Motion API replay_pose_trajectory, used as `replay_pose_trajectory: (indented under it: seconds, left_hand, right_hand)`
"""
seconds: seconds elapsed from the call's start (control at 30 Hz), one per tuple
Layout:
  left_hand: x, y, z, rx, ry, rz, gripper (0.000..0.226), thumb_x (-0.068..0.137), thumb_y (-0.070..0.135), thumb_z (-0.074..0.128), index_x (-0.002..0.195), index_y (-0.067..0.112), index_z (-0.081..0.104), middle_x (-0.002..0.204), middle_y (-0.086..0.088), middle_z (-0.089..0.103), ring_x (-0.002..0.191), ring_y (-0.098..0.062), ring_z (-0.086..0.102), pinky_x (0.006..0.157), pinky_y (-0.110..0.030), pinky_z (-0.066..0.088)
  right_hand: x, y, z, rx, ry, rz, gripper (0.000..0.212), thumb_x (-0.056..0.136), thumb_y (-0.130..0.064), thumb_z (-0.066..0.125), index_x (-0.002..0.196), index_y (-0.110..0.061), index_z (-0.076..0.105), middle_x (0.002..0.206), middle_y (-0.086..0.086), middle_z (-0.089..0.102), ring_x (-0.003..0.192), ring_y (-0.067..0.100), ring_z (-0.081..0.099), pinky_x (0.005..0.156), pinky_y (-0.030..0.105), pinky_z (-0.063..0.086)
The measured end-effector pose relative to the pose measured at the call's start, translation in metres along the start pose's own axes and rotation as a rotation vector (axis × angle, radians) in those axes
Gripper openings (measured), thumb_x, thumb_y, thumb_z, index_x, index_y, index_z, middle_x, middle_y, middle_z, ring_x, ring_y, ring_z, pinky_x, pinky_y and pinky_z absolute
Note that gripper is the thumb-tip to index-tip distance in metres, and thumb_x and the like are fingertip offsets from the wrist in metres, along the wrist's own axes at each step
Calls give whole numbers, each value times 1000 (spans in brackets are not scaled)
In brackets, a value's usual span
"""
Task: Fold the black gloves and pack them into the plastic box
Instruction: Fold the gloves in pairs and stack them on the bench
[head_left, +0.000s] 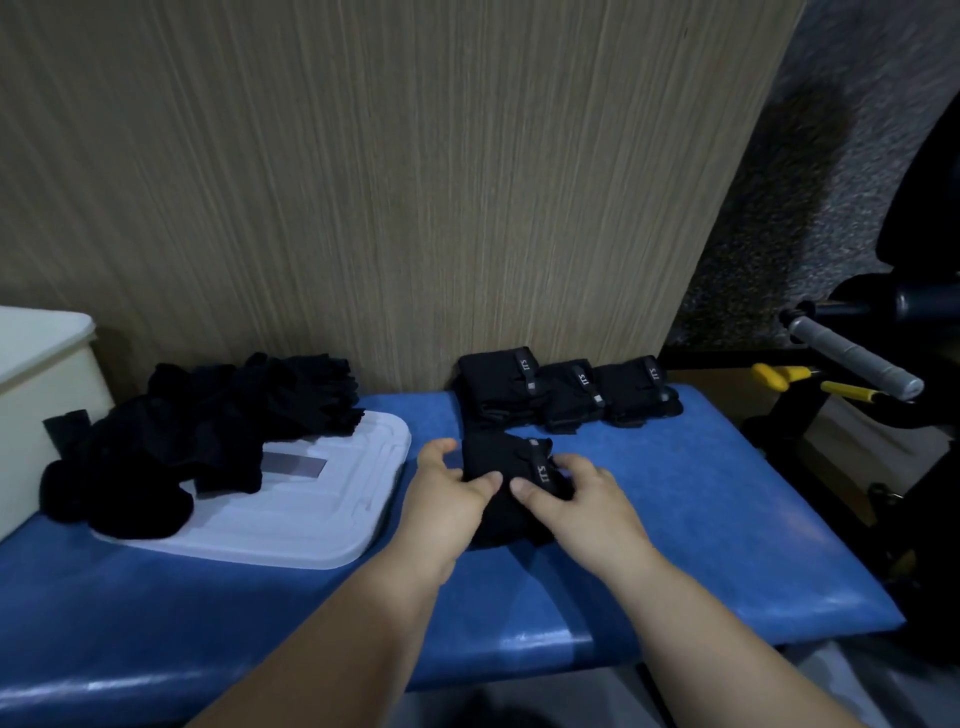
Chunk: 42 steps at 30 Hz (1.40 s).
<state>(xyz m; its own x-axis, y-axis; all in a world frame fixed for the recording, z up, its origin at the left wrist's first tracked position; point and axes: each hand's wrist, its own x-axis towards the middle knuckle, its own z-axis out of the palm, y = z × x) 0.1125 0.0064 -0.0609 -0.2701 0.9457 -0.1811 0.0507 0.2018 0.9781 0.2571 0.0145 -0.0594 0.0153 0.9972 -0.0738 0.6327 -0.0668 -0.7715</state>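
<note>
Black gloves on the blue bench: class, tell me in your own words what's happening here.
A person's left grip and right grip both hold one black glove on the blue bench, apparently mid-fold. Three folded gloves sit in a row by the wood panel. An unfolded pile lies partly on the white lid; the plastic box stands at far left.

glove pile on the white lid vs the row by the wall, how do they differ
The pile is a loose, unfolded heap; the row is three neat folded bundles side by side. The pile lies mostly on the white lid; the row sits directly on the blue bench. Labelled tabs show on the row, none on the pile. Both are black gloves.
</note>
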Motion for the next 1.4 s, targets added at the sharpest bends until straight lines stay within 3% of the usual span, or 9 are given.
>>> replay_pose_trajectory:
  seconds: [0.1, 0.2, 0.33, 0.67, 0.8, 0.97, 1.07, 1.23, 1.4]
  left_hand:
    - [4, 8, 9, -150, -14, 28, 56, 88, 9, 66, 134, 21, 37, 93, 2, 71, 88, -17, 69, 82, -37, 56]
    - [9, 16, 19, -209, -31, 57, 53, 88, 7, 65, 131, 23, 38, 100, 0, 72, 96, -18, 68, 93, -42, 53]
    - [17, 23, 33, -222, -55, 93, 50, 89, 10, 64, 130, 24, 39, 103, 4, 70, 99, -14, 66, 93, -37, 52]
    - [44, 41, 53, 233, -6, 319, 56, 86, 29, 68, 134, 22, 39, 99, 9, 58, 88, -10, 60, 68, -17, 45]
    - [56, 42, 53, 439, 55, 415, 50, 88, 32, 64, 132, 23, 43, 108, 9, 43, 102, -15, 50, 83, -26, 42]
    - [77, 40, 54, 633, 181, 629, 31, 92, 21, 56, 123, 17, 55, 122, 2, 56, 120, -20, 40, 101, -25, 27]
    - [90, 45, 58, 657, 143, 690, 32, 95, 16, 50, 126, 14, 55, 136, 3, 52, 135, -19, 33, 112, -30, 25]
    - [112, 42, 61, 885, -41, 547, 49, 103, 33, 30, 149, 18, 27, 160, 6, 16, 148, -14, 1, 120, -35, 2]
    - [125, 23, 52, 1079, -106, 436, 56, 103, 43, 18, 154, 22, 9, 162, 7, 3, 148, -15, -3, 121, -39, -2]
  right_hand:
    - [9, 0, -7, 459, -40, 92, 55, 76, -45, 76, 121, -23, 53, 117, -3, 62, 103, 15, 63, 95, 37, 50]
    - [14, -3, -16, 853, -235, 202, 48, 82, -34, 72, 122, -16, 52, 112, 6, 70, 97, 24, 69, 91, 43, 54]
    - [22, -2, -25, 1055, -342, 220, 40, 87, -22, 66, 125, -14, 55, 113, 13, 70, 96, 30, 70, 72, 37, 58]
    - [51, 0, -30, 1149, 45, 78, 45, 84, 5, 66, 123, -11, 52, 114, 14, 67, 101, 30, 68, 72, 40, 59]
    - [65, 1, -32, 1130, 156, 60, 51, 84, 5, 67, 128, -11, 48, 113, 11, 67, 97, 26, 69, 75, 42, 59]
    - [80, 2, -36, 1112, 224, 62, 57, 84, 3, 67, 133, -14, 43, 110, 3, 65, 100, 22, 66, 76, 42, 59]
    - [88, 3, -40, 1100, 253, 64, 59, 84, 3, 68, 134, -16, 42, 109, 0, 64, 102, 21, 65, 72, 37, 58]
    - [107, 7, -45, 1041, 282, 65, 59, 85, 3, 67, 134, -16, 41, 109, -2, 63, 101, 19, 64, 66, 32, 57]
    - [134, 1, -46, 893, 241, 47, 58, 83, 0, 70, 131, -18, 43, 111, 1, 62, 99, 19, 64, 69, 35, 57]
